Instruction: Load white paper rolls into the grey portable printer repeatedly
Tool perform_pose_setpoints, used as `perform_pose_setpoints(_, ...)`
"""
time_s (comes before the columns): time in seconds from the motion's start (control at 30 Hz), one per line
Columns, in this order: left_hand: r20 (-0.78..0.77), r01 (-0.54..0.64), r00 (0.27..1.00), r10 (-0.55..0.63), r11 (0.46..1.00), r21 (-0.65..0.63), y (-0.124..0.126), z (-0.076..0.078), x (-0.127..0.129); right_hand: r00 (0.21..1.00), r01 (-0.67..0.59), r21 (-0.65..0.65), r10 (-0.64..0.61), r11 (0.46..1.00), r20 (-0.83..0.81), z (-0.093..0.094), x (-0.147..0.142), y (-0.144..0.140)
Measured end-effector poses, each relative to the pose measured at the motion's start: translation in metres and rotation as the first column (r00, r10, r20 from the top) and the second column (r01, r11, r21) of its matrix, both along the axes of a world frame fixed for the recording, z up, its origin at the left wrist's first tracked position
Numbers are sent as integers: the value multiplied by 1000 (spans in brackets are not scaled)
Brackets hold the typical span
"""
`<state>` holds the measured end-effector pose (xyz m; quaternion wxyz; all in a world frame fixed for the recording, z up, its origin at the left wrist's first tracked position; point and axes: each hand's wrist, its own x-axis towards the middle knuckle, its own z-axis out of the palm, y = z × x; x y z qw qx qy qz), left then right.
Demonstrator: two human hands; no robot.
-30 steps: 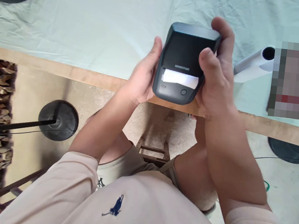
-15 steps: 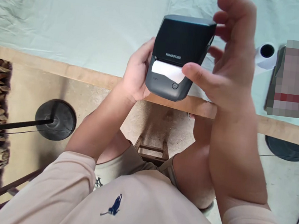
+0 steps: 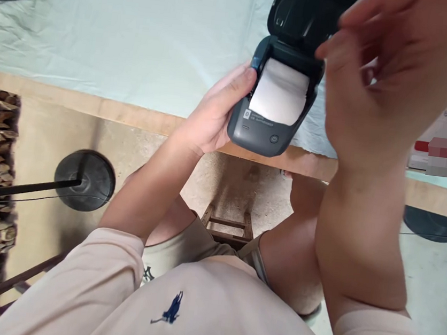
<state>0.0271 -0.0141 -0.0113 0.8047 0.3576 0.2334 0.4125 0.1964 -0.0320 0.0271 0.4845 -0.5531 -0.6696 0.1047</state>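
While left hand (image 3: 213, 115) grips the open printer (image 3: 272, 114), paper roll (image 3: 280, 90) sits inside

My dark printer (image 3: 273, 100) sits above the table edge, lid (image 3: 305, 13) flipped up, white roll (image 3: 279, 92) inside.

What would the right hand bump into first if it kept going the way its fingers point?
Probably the open lid of the printer: the right hand has its fingertips close beside it, pointing left, though depth is unclear.
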Motion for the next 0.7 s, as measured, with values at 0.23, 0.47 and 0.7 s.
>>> perform_pose_setpoints(0.23,-38,19,999,-21,998,-68,-5,7,-1,863,35,-385,167,922,478,4,8,-9)
perform_pose_setpoints(0.47,-51,-34,998,23,972,-231,-4,14,0,880,49,-412,155,910,449,6,10,-8)
perform_pose_setpoints(0.7,-7,-47,999,47,999,-7,1,0,-1,870,-171,-122,91,978,-485,5,-5,-6)
